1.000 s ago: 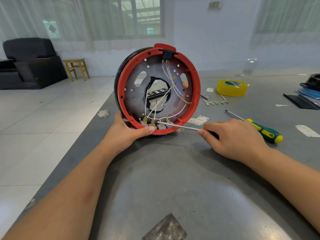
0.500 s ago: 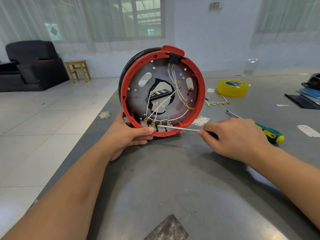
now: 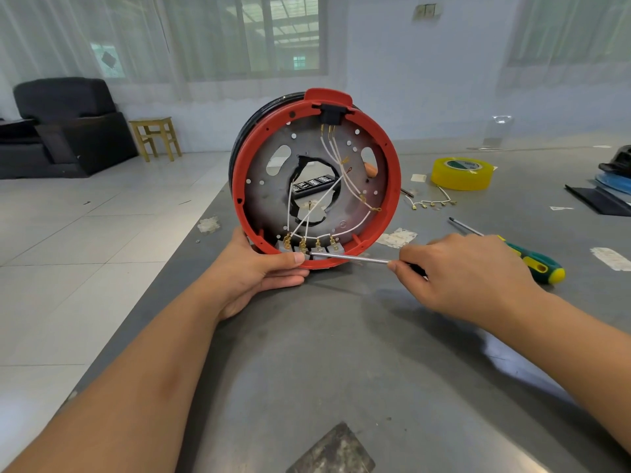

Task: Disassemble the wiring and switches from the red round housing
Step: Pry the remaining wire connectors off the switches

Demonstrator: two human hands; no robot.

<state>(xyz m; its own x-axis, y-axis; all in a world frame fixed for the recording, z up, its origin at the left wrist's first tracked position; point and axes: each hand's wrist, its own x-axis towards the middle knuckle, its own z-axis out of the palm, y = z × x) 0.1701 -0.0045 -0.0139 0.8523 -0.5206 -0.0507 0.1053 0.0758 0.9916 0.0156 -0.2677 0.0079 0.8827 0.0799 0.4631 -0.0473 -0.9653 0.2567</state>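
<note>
inside red housing (image 3: 392, 186): white wires (image 3: 345, 172), grey switches (image 3: 316, 249).

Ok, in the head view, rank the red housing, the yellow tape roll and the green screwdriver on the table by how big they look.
1. Red housing, clearly largest, though also nearest the camera.
2. Green screwdriver and tape roll: too close to rank. The screwdriver looks longer but thin, and the right hand hides part of it; the roll is bulkier and lies farther back.

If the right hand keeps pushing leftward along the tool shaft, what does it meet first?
Likely the grey switch blocks at the bottom of the red housing; the right hand holds the tool, whose tip already sits there beside the left thumb.
</note>
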